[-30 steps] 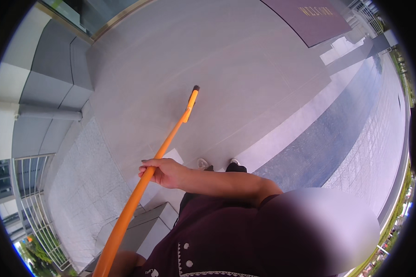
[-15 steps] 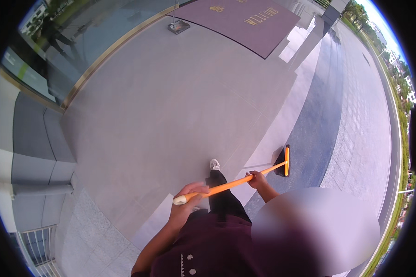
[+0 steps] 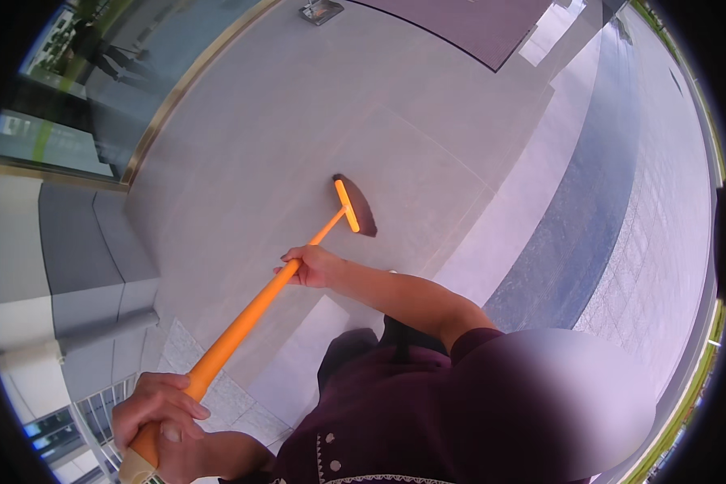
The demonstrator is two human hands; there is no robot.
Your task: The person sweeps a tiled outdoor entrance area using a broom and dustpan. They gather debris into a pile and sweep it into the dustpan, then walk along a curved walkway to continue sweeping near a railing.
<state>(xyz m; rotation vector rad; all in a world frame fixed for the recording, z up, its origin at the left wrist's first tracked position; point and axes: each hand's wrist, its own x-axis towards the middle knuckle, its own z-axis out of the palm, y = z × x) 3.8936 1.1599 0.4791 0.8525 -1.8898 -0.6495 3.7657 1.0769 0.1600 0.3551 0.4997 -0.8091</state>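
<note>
A broom (image 3: 250, 316) with an orange handle and an orange crosspiece slants from the lower left up to the middle of the view. Its dark bristles (image 3: 365, 211) rest on or just over the grey tiled floor. My left hand (image 3: 163, 419) is wrapped round the upper handle, close to its pale end cap. Farther down the handle, my right hand (image 3: 311, 266) grips it with the forearm crossing in front of me. My body covers part of the floor below.
A long-handled dustpan (image 3: 321, 11) stands at the far edge, beside a purple doormat (image 3: 492, 31). Glass panels (image 3: 149, 60) with a brass-coloured base strip run along the left. A grey and white stone pillar (image 3: 77, 242) and a metal railing (image 3: 105, 411) are at the left.
The broom head has swung from the right over to the middle left. Both hands moved left with the handle, the left one also coming lower, and both still grip it.
</note>
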